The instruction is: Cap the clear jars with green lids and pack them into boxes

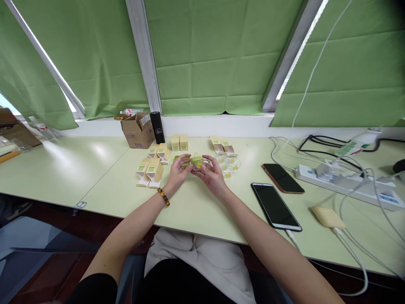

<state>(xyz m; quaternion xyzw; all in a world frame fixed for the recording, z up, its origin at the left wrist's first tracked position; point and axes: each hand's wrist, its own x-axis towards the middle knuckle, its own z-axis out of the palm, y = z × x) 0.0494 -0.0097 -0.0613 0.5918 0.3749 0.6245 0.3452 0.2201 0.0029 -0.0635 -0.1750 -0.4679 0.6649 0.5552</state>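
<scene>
Left hand (177, 173), right hand (214, 176), fingers curled around one green-topped case (197, 161), probably plastic, two cubic card boxes (182, 144) beyond.

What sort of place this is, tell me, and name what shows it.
Probably an office or a shared workroom: a long pale table runs beneath green window blinds, with a white power strip on it.
</scene>
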